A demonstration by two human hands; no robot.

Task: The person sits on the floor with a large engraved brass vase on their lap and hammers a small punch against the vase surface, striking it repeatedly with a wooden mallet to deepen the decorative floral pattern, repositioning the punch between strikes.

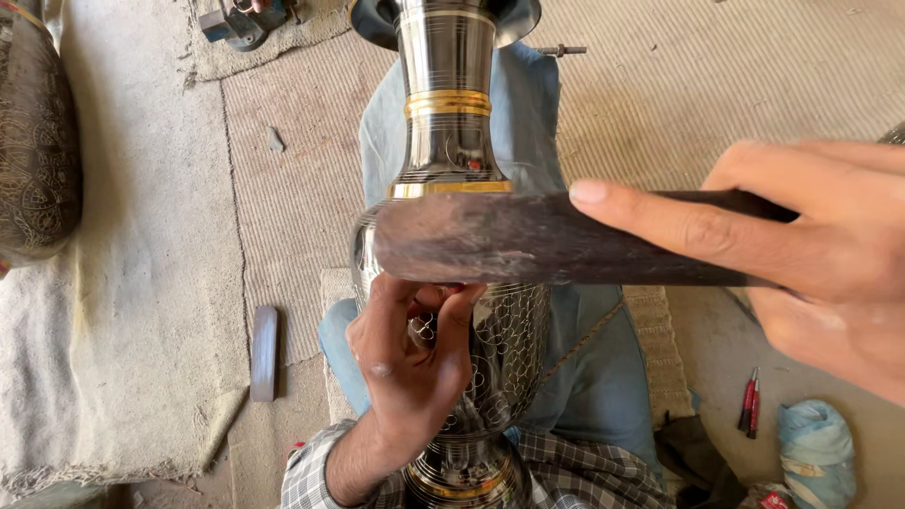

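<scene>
A tall dark metal vase (pixel 447 113) with gold bands and an engraved scale pattern lies across my lap, its neck pointing away from me. My left hand (pixel 407 353) rests on the vase's belly, fingers pinched together as if around a small tool that I cannot see clearly. My right hand (pixel 801 250) grips a thick dark wooden mallet (pixel 509 240), held level just above the left hand and across the vase's shoulder. The index finger lies stretched along the handle.
A flat dark bar (pixel 265 352) lies on the mat to the left. A large engraved dark vessel (pixel 36 141) sits at the far left edge. Red-handled tools (pixel 749 403) and a bluish cloth bundle (pixel 816 451) lie at lower right. A metal vice-like object (pixel 240 21) is at top.
</scene>
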